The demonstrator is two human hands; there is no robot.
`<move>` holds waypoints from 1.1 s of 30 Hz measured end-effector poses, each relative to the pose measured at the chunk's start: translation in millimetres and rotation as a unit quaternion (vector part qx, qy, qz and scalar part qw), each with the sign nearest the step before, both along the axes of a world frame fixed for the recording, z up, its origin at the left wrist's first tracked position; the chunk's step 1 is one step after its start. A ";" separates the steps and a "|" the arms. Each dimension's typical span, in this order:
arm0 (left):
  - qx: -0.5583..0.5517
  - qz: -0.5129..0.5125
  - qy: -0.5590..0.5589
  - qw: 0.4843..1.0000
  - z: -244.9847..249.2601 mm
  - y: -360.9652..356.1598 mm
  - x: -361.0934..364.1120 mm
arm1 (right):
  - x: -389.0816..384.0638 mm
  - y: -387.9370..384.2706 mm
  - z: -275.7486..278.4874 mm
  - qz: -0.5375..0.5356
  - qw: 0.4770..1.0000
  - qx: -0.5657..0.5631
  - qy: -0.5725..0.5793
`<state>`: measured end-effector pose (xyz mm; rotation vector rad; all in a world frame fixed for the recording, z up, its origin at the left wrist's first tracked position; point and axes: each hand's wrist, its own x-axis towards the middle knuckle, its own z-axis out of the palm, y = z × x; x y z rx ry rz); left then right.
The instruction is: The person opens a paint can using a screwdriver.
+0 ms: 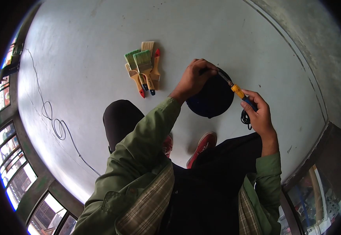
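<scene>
My right hand [258,111] is closed around the blue and yellow handle of a soldering iron [238,91], its metal shaft pointing up and to the left. At the far end of that shaft, the fingers of my left hand [202,74] are pinched together on the metal tip; the fingertips are partly hidden. Beneath both hands is a dark, round, bucket-like thing [211,98], too dark inside to make out. A coiled black cord [245,118] hangs below my right hand, beside the round thing.
Several paintbrushes [142,66] with wooden handles, some with green bristles, lie in a pile on the grey floor [100,51]. A thin cable [58,127] loops along the left side. My red shoes [202,149] are below the round thing. Windows [17,168] line the left edge.
</scene>
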<state>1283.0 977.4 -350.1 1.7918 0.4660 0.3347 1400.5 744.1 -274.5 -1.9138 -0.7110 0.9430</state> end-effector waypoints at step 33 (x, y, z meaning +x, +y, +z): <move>-0.269 -0.060 -0.066 0.959 35.5 -11.1 10.7 | 6.6 -12.1 25.4 -0.029 0.978 -0.023 0.205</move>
